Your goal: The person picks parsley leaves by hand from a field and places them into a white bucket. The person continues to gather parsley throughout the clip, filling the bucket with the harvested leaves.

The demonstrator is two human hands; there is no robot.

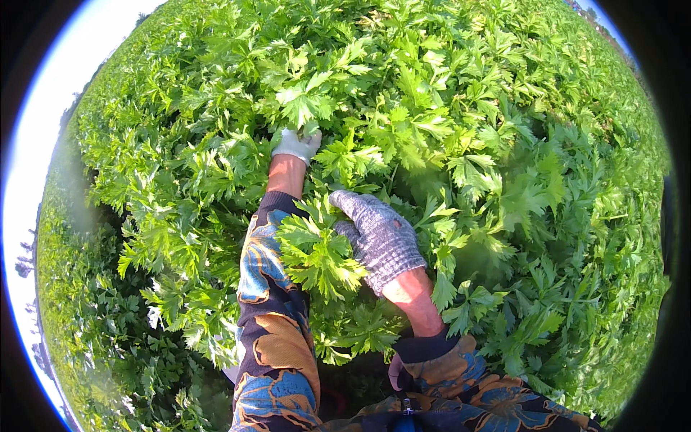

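Note:
My left hand (297,144), in a white glove, reaches forward into dense celery foliage (305,100). Leaves cover its fingertips, so whatever it may grip is hidden. Nearer to me and to the right is my right hand (380,235), in a grey knit glove with a small reddish spot on its back. Its fingers point left and bend around the edge of a leafy celery top (321,254). That top fills the space between my two forearms, and I cannot tell whether the hand holds its stalks or only touches the leaves.
Celery plants (518,189) crowd all around, their leaves overlapping and the stalks mostly hidden. A shaded gap (361,378) lies close to my body. A pale object (231,372) shows partly beside my left sleeve (275,335). Sky appears at the far left rim.

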